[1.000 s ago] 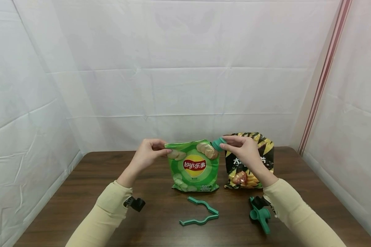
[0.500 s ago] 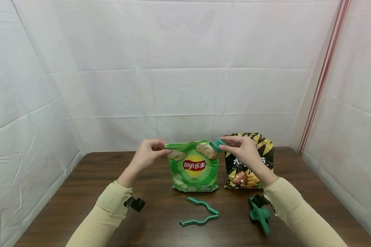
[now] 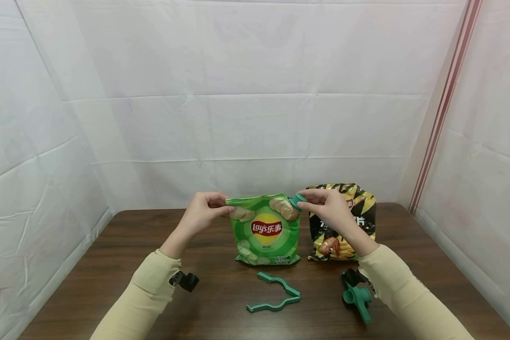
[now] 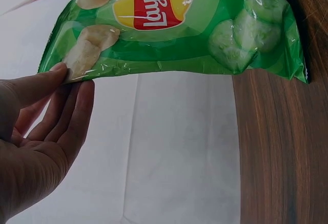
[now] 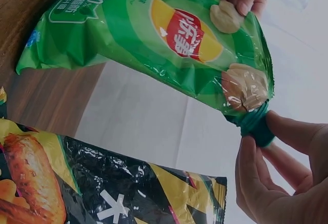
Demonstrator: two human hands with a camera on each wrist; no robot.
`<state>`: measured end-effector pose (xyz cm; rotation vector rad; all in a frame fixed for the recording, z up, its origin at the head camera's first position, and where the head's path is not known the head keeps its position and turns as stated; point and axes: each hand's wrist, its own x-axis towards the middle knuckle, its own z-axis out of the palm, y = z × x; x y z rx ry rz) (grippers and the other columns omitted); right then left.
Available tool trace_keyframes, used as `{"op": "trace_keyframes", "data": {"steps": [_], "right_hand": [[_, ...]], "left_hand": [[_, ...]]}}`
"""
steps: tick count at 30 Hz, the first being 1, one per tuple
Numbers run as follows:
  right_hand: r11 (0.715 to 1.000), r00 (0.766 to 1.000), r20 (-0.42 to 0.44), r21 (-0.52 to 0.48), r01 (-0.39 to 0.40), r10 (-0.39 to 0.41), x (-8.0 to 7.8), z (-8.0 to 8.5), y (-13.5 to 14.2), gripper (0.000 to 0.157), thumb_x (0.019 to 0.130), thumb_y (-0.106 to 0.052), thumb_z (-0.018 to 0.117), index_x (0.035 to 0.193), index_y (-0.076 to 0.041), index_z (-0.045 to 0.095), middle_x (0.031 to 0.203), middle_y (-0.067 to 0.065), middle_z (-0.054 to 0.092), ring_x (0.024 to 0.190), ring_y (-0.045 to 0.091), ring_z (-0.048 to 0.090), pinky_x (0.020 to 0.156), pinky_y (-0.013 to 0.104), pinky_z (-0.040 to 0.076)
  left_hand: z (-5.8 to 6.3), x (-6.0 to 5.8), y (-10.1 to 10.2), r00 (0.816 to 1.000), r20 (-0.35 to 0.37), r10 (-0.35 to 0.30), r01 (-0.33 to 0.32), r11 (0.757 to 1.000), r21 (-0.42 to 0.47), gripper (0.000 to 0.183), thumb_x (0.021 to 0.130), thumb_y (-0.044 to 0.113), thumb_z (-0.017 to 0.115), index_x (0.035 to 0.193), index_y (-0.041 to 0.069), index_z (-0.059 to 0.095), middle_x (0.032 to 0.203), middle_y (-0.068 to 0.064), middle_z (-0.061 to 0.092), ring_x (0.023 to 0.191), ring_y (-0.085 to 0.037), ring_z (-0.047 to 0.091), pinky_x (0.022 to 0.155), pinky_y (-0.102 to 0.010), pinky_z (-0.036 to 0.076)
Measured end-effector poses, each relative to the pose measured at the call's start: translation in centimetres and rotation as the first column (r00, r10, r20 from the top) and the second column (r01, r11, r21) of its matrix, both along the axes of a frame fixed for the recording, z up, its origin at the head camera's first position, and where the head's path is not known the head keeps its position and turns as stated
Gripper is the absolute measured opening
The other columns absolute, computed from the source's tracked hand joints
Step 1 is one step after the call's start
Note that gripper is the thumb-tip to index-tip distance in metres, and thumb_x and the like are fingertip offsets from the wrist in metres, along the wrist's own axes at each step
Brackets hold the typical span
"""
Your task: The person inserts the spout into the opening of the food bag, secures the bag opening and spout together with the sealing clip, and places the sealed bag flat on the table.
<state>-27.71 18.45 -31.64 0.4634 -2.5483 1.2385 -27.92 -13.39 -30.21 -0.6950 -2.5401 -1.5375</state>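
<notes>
A green Lay's potato chip bag [image 3: 265,231] stands upright on the table, its top edge level with both hands. My left hand [image 3: 205,208] pinches its upper left corner between thumb and fingers; in the left wrist view the thumb lies on the printed side. My right hand [image 3: 329,208] pinches a small green ridged cap [image 5: 256,125] between thumb and fingertips. That cap touches the bag's upper right corner; whether the corner runs inside it is hard to tell. Behind my right hand stands a black and yellow snack bag [image 3: 344,231], partly covered.
An unfolded green bag clip [image 3: 276,293] lies on the brown wooden table [image 3: 110,283] in front of the chip bag. Farther right, near my right wrist, lies another green clip [image 3: 358,296] with a round spout. White sheeting [image 3: 255,118] hangs behind and along the sides.
My right hand and the cap have shifted slightly left at the chip bag's corner, and the cap's tilt has altered a little. My left hand keeps its pinch and has barely moved.
</notes>
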Motion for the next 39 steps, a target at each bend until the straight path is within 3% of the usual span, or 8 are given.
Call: {"op": "trace_keyframes", "data": {"steps": [5, 7, 29, 39], "right_hand": [[0.999, 1.000, -0.001, -0.053, 0.009, -0.009, 0.1, -0.1, -0.2, 0.034, 0.085, -0.031, 0.071, 0.114, -0.014, 0.069, 0.106, 0.009, 0.071, 0.093, 0.020, 0.068, 0.077, 0.035, 0.055], [0.998, 1.000, 0.003, -0.066, 0.008, -0.008, 0.2, 0.0, -0.3, 0.034, 0.085, -0.031, 0.071, 0.114, -0.013, 0.069, 0.108, 0.010, 0.071, 0.094, 0.021, 0.068, 0.078, 0.035, 0.055], [0.992, 0.997, 0.072, -0.126, 0.012, -0.003, 0.0, 0.1, -0.1, 0.037, 0.081, -0.035, 0.075, 0.110, -0.014, 0.070, 0.108, 0.008, 0.070, 0.097, 0.022, 0.067, 0.081, 0.038, 0.053], [0.992, 0.997, 0.073, -0.128, 0.014, -0.005, 0.1, 0.2, -0.1, 0.036, 0.081, -0.034, 0.075, 0.110, -0.013, 0.070, 0.107, 0.008, 0.071, 0.097, 0.021, 0.067, 0.082, 0.039, 0.053]], "left_hand": [[-1.6, -1.7, -0.5, 1.000, 0.009, 0.000, 0.000, 1.000, 0.022, 0.016, 0.086, 0.011, 0.070, 0.098, -0.001, 0.070, 0.087, -0.021, 0.070, 0.071, -0.012, 0.065, 0.069, -0.035, 0.054], [-1.8, -1.9, -0.5, 1.000, 0.008, -0.003, 0.003, 1.000, 0.029, 0.017, 0.085, 0.013, 0.071, 0.097, 0.001, 0.071, 0.086, -0.018, 0.071, 0.071, -0.013, 0.065, 0.069, -0.034, 0.054], [-1.6, -1.8, -0.5, 1.000, 0.005, -0.018, 0.017, 0.999, 0.043, 0.018, 0.084, 0.015, 0.072, 0.098, 0.003, 0.070, 0.089, -0.015, 0.071, 0.075, -0.012, 0.066, 0.072, -0.032, 0.053], [-1.1, -1.7, -0.2, 1.000, 0.002, -0.010, 0.009, 1.000, 0.019, 0.020, 0.082, 0.019, 0.075, 0.099, 0.010, 0.071, 0.087, -0.008, 0.071, 0.079, -0.022, 0.067, 0.071, -0.033, 0.053]]}}
